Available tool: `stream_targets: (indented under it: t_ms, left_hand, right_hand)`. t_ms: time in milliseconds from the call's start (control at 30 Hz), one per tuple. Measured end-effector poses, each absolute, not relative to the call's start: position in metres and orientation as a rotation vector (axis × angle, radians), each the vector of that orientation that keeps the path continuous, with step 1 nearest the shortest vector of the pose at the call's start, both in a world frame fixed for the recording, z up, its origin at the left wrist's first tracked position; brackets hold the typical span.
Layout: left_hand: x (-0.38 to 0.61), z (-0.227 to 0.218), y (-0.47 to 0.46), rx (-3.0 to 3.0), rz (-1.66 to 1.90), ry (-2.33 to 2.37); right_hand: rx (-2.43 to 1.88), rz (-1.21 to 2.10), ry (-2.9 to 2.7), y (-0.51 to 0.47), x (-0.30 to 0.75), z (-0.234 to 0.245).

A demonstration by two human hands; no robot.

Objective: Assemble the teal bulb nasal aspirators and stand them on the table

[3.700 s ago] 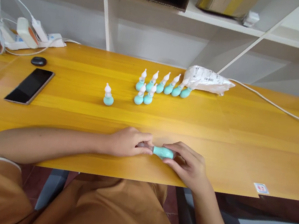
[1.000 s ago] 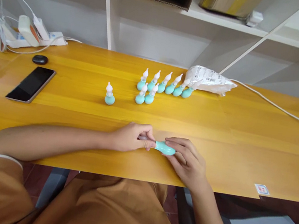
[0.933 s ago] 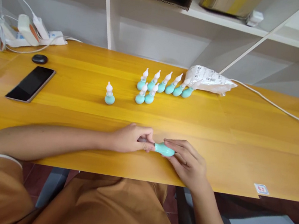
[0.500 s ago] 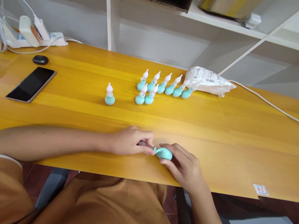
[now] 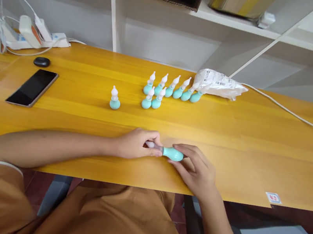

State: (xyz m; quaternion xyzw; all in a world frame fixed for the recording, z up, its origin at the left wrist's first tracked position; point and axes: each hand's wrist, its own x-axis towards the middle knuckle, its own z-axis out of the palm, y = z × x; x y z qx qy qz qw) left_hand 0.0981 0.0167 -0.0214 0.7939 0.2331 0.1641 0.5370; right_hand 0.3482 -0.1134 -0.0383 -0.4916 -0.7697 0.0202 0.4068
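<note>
Just above the table's near edge lies a bulb nasal aspirator [image 5: 172, 154] on its side, held between both hands. Its teal bulb points right and its translucent nozzle points left. My left hand [image 5: 136, 144] pinches the nozzle by the collar, thumb below and fingers above. Around the rounded end of the bulb curl the thumb and fingers of my right hand [image 5: 197, 169]. Farther back, several matching aspirators [image 5: 147, 103] stand upright in two rows, white tips up. A single upright aspirator [image 5: 114, 103] stands apart to their left.
A phone [image 5: 32, 88] and a black oval object [image 5: 42, 62] lie at left, before a power strip [image 5: 39, 42] with plugs and cables. Behind the rows rests a white plastic package [image 5: 219, 84]. A small sticker [image 5: 273, 197] is near the front edge. Shelves [image 5: 168, 43] rise behind.
The teal bulb, bent and twisted near its neck before, now lies straight in line with the nozzle. Both hands have shifted slightly away from me, and the right-hand grip has moved toward the bulb's end.
</note>
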Motion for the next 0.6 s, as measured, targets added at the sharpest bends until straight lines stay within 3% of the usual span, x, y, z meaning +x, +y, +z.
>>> stream_targets:
  t_ms: [600]
  left_hand:
    - [0.0967,-0.0215,0.015,2.005,0.317,0.52]
  right_hand:
    - [-1.249,0.189,-2.115,-0.1184,0.3485,-0.0363]
